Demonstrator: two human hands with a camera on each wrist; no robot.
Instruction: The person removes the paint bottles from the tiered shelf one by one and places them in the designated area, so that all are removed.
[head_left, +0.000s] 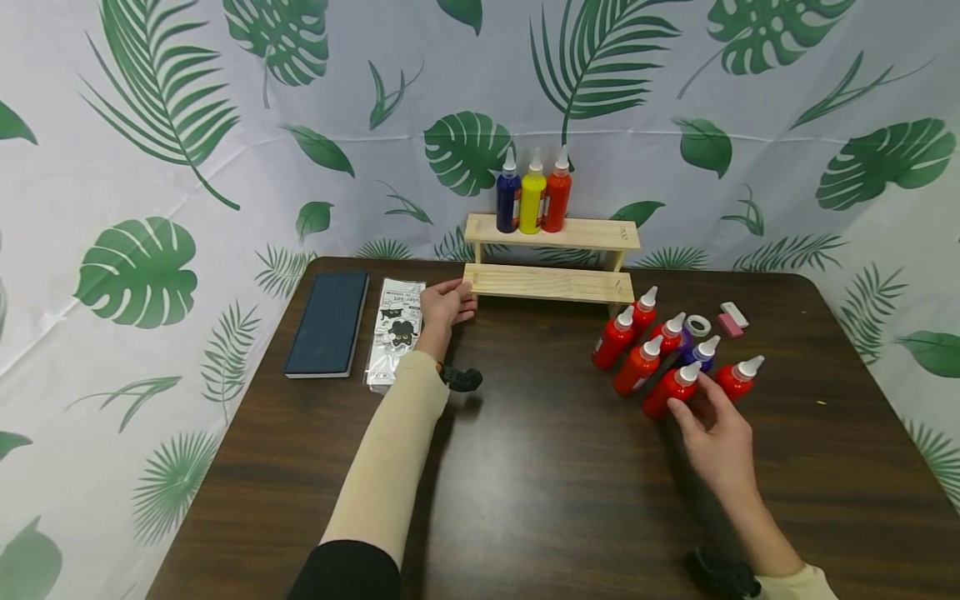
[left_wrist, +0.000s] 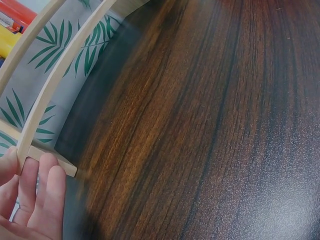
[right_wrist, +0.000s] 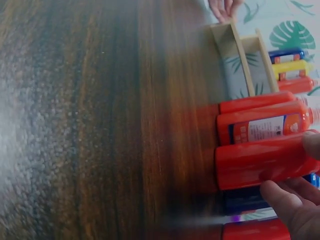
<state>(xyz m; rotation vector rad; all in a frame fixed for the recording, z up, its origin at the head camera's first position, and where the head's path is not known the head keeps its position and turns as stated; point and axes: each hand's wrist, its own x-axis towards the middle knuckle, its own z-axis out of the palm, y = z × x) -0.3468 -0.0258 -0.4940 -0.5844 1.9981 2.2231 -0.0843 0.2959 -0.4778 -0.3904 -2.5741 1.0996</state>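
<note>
At the left end of a two-tier wooden rack (head_left: pixel 551 282), my left hand (head_left: pixel 444 308) pinches the lower board between thumb and fingers; the left wrist view shows the board's end (left_wrist: pixel 37 115) there. My right hand (head_left: pixel 722 442) holds a red squeeze bottle (head_left: pixel 666 396) with a white nozzle, thumb on one side and fingers on the other. The right wrist view shows that bottle (right_wrist: pixel 265 159) beside other red bottles (right_wrist: pixel 265 122). Around it in the head view stand several red bottles (head_left: pixel 636 367) and a blue one (head_left: pixel 699 354).
On the rack's upper board stand blue (head_left: pixel 507 202), yellow (head_left: pixel 532 202) and red (head_left: pixel 557 202) bottles. A dark notebook (head_left: pixel 327 323) and a packaged ruler set (head_left: pixel 396 329) lie left. White tape (head_left: pixel 697 326) and two small blocks, white (head_left: pixel 735 314) and pink (head_left: pixel 730 325), lie right.
</note>
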